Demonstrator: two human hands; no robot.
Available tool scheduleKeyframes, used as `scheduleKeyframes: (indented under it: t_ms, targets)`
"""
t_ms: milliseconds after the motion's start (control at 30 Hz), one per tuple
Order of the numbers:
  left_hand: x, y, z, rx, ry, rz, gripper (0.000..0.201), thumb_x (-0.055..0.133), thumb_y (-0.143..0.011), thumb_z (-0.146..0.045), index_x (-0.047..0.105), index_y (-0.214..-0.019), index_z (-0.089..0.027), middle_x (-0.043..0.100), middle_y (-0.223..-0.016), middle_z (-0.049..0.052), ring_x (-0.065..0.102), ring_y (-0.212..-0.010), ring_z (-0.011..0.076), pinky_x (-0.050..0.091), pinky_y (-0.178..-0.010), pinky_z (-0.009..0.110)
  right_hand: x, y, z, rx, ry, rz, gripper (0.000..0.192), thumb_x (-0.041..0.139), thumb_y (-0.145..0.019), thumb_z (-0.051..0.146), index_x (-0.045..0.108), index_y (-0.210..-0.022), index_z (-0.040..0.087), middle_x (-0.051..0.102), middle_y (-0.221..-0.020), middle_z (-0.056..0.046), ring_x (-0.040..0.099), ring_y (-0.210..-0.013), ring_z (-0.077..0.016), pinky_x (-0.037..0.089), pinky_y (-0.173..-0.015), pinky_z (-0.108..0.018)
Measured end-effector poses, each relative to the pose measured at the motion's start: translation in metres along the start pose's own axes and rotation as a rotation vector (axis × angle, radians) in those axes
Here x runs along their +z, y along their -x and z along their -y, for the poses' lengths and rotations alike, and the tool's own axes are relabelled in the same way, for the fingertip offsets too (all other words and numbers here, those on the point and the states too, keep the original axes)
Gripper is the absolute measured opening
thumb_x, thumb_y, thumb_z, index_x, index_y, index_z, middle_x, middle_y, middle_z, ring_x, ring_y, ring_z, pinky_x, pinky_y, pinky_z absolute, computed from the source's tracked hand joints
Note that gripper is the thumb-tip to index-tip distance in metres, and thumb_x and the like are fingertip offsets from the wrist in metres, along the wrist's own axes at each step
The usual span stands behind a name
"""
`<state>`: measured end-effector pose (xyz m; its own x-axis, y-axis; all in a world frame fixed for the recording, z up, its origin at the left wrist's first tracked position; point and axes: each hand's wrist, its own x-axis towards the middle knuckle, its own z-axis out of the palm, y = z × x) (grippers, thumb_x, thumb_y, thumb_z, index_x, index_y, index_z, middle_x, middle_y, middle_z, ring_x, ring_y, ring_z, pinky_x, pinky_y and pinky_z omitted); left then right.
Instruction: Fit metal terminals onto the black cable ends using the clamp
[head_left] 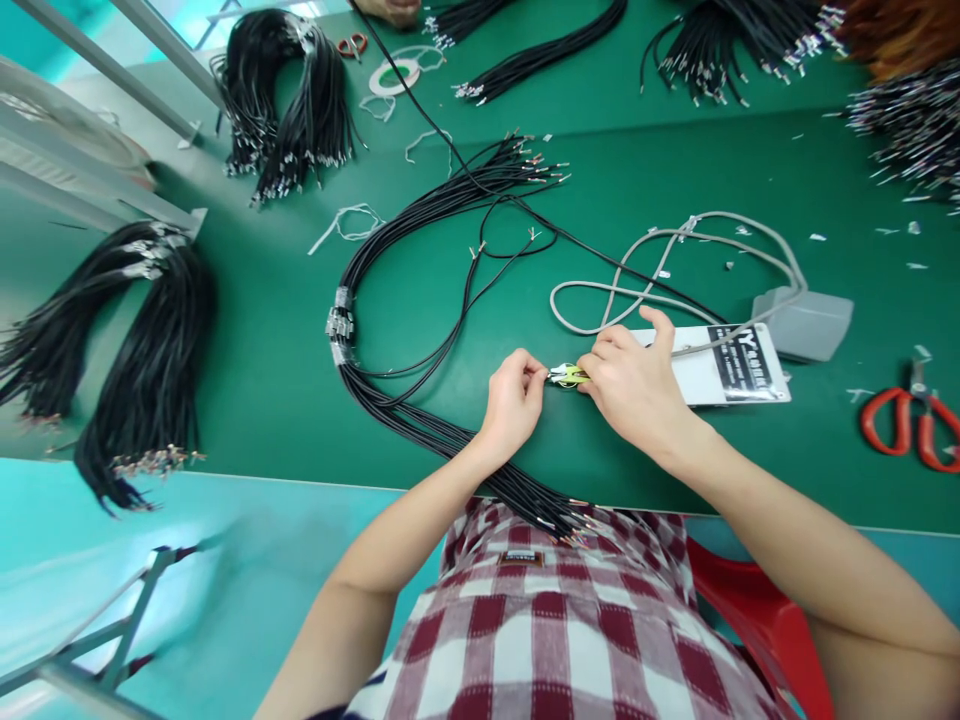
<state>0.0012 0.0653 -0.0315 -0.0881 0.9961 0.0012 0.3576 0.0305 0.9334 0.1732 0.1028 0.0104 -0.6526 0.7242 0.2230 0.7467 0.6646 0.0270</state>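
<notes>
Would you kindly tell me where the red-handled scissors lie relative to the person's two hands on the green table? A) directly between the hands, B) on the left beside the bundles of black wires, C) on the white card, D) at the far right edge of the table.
D: the red-handled scissors lie at the far right of the green table, well apart from the left hand and right hand, which pinch a small yellow-green piece.

Your left hand [513,398] and right hand [634,385] pinch a small yellow-green connector [568,375] between their fingertips, just above the green tabletop [262,350]. A long bundle of thin black wires [390,400] curves past your left wrist. A white rectangular label card [716,370] lies beside your right hand, and red-handled scissors [907,425] lie far right.
</notes>
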Motion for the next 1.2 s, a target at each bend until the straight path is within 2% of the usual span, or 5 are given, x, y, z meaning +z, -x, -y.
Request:
scheduleKeyframes:
  t_ms: [300,467,867,1033,1200]
  targets:
    - [0.000,0.001,0.002,-0.040,0.047,0.010,0.012,0.053,-0.090,-0.019,0.049,-0.079,-0.020,0.046,-0.056,-0.007,0.040,-0.045,0.0082,0.027,-0.048,0.022,-0.021,0.047,-0.016,0.136,-0.123,-0.190,0.021,0.059,-0.094,0.024,0.064,-0.114,0.022,0.074,-0.116,-0.006,0.059,-0.117,-0.0286,0.020,-0.112,-0.059]
    - [0.000,0.001,0.002,-0.061,0.076,0.020,0.012,0.055,-0.088,-0.020,0.049,-0.078,-0.020,0.047,-0.057,-0.007,0.040,-0.044,0.0071,0.025,-0.047,0.021,-0.014,0.104,-0.018,0.363,-0.137,-0.420,0.018,0.064,-0.088,0.018,0.060,-0.104,0.025,0.075,-0.118,-0.007,0.064,-0.114,-0.0289,0.036,-0.105,-0.053]
    - [-0.012,0.003,0.011,-0.117,0.154,-0.032,0.013,0.058,-0.089,-0.025,0.049,-0.080,-0.020,0.047,-0.053,-0.009,0.044,-0.041,0.0069,0.030,-0.044,0.020,0.015,0.116,-0.017,0.258,-0.018,-0.515,0.028,0.068,-0.081,0.011,0.057,-0.101,0.028,0.080,-0.098,0.001,0.068,-0.101,-0.0256,0.039,-0.102,-0.049]
    - [-0.050,-0.031,0.000,-0.032,0.211,-0.166,0.016,0.066,-0.085,-0.024,0.053,-0.078,-0.018,0.058,-0.060,-0.005,0.055,-0.049,0.0073,0.042,-0.050,0.020,0.009,0.123,0.002,0.236,-0.248,-0.537,0.034,0.073,-0.079,0.012,0.058,-0.106,0.027,0.079,-0.099,-0.003,0.069,-0.103,-0.0272,0.049,-0.096,-0.049]
    - [-0.114,-0.117,-0.031,-0.104,0.255,-0.418,0.012,0.043,-0.099,-0.017,0.043,-0.087,-0.018,0.049,-0.059,-0.012,0.047,-0.040,-0.0011,0.033,-0.050,0.013,0.020,0.134,0.017,0.129,-0.471,-0.374,0.032,0.066,-0.083,0.008,0.061,-0.110,0.025,0.077,-0.109,-0.007,0.072,-0.100,-0.0242,0.058,-0.085,-0.042]
